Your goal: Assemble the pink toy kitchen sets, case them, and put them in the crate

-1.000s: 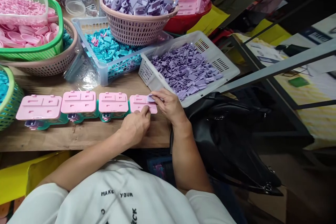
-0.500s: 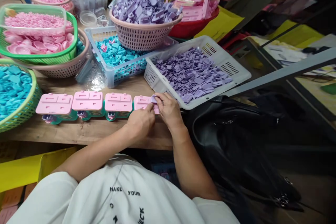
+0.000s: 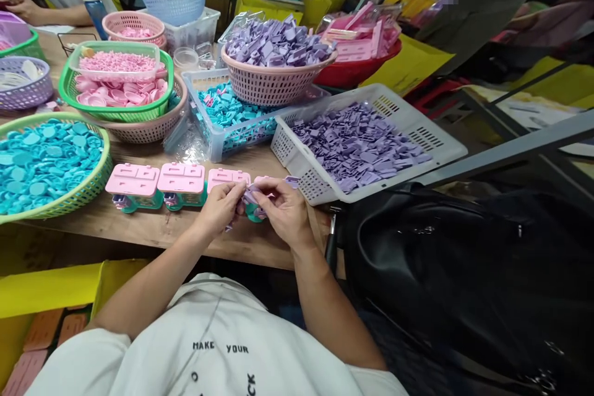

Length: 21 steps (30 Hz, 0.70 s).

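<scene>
My left hand [image 3: 219, 209] and my right hand [image 3: 288, 213] are close together over the front of the table, fingers pinched. Between their fingertips is a small purple plastic piece [image 3: 251, 194]. Another bit of purple shows below my left fingers, too small to make out. Behind and beside the hands stands a row of pink-topped toy assemblies with teal bases: one at the left end [image 3: 132, 179], one beside it [image 3: 181, 177], and a third [image 3: 223, 177] partly covered by my left hand. A fourth is mostly hidden by my right hand.
A white crate [image 3: 320, 189] of flat purple pieces stands at right, behind my right hand. Baskets of teal [image 3: 104, 179], pink [image 3: 169, 90] and purple parts [image 3: 273, 83] fill the back and left. A hammer-like tool [image 3: 331, 241] and black bag [image 3: 445, 284] are at right.
My hands have come off the top of the right-hand assembly and now pinch a purple piece together in front of the row. The camera view has shifted, showing more at left.
</scene>
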### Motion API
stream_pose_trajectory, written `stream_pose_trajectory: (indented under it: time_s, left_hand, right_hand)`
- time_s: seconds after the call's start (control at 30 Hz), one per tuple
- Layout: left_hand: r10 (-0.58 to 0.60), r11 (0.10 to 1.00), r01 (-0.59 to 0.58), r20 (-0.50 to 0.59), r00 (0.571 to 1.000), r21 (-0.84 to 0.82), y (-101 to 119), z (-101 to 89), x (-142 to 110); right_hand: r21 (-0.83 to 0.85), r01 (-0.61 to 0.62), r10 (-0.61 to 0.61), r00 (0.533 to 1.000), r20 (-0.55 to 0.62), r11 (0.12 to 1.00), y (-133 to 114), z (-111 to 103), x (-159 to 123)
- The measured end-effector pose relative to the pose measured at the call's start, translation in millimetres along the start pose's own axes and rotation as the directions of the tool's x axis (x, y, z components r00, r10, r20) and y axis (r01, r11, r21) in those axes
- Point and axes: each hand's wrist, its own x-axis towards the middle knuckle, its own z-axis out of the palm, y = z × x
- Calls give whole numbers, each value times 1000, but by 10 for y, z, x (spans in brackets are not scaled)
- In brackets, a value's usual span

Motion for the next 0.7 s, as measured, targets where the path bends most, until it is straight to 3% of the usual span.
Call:
stream_pose_trajectory:
  time_s: [0.1,0.17,0.23,0.37,0.53,0.7]
  left_hand:
    - [192,952,-170,-62,979,255,70,-176,65]
    - [327,846,-245,-98,940,474,128,-276,127]
    - [379,717,-244,-72,923,653,197,-338,194]
    - [267,508,-144,4,964,849,358,-336,343]
    - [68,273,-74,57,996,959,584,-259,581]
    - [-69,128,-102,111,991,986,749,-236,781]
  right_hand:
    - [-87,-31,33,999,26,996,68,-40,233]
    - [-225,51,-23,991,128,973,110,-48,417]
    - [-318,151,-67,963,261,936,161,-41,584]
    - [-387,269,-102,910,401,882,272,-24,771]
    - [-366,305,-138,898,418,879,367,-45,813]
    - [-356,346,-182,889,419,868,411,-40,812]
